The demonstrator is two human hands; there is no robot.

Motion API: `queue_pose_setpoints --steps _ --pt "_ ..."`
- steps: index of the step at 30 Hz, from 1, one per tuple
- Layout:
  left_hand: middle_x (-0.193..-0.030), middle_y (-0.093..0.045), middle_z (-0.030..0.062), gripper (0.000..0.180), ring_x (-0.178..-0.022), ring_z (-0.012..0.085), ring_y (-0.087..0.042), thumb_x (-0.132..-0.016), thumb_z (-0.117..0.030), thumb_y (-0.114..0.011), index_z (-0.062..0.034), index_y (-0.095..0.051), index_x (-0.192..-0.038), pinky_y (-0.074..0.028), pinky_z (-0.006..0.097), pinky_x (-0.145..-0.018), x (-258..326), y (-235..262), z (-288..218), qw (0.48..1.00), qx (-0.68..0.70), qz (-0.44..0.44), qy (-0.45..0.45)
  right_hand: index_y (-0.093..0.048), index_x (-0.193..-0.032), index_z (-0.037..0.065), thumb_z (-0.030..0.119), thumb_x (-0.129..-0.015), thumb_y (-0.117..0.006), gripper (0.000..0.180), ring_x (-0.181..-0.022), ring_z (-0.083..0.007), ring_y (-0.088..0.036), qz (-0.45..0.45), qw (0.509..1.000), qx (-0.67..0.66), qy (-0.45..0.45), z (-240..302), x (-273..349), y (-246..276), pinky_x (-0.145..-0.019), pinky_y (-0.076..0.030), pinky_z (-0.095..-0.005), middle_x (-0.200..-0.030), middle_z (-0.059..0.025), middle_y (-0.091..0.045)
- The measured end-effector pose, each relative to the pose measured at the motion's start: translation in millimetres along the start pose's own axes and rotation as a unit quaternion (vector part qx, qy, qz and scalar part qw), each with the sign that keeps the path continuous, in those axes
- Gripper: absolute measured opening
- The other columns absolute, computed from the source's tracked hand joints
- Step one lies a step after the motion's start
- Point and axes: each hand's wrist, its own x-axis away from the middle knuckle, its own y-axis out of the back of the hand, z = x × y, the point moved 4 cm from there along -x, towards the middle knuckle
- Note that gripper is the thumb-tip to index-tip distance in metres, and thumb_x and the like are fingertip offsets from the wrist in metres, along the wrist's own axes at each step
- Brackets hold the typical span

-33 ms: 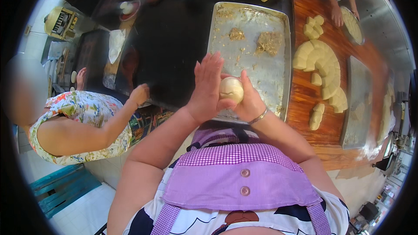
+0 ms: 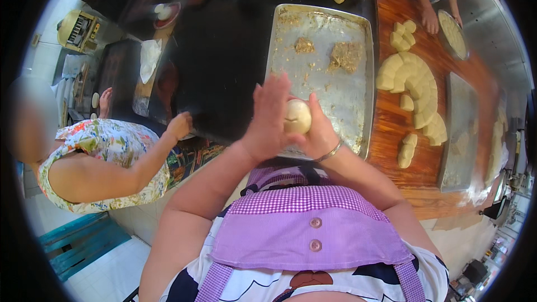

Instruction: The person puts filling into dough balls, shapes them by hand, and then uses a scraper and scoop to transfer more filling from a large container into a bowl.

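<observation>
- From here I see the right hand cupped around a pale dough ball.
- My left hand, fingers extended, blurs beside it.
- Metal tray beneath.

From where I stand this looks like a bakery, with cut dough fanned across a wooden table, crumbly brown heaps in a metal tray, and people around a black worktop.
</observation>
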Motion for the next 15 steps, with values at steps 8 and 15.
queue_pose_setpoints --steps 8,15 --pt "-0.112 -0.065 0.0184 0.026 -0.104 0.0283 -0.062 -0.099 -0.016 -0.046 0.0028 -0.063 -0.105 -0.047 0.036 -0.093 6 -27 2 0.966 0.236 -0.094 0.049 -0.032 -0.146 0.007 0.052 -0.104 -0.020 0.062 -0.127 -0.0243 -0.048 -0.027 0.995 -0.027 0.097 -9 0 0 -0.105 -0.041 -0.0351 -0.138 -0.0137 -0.048" --pt "-0.114 -0.064 0.0130 0.032 -0.106 0.0260 -0.060 -0.103 -0.021 -0.040 -0.0003 -0.062 -0.115 -0.045 0.036 -0.096 -36 31 115 0.957 0.109 -0.180 0.201 -0.046 -0.138 0.005 0.051 -0.099 -0.048 0.061 -0.120 -0.0228 -0.054 -0.223 0.935 0.248 0.122 42 27 90 -0.099 -0.043 -0.0416 -0.130 -0.0115 -0.055"
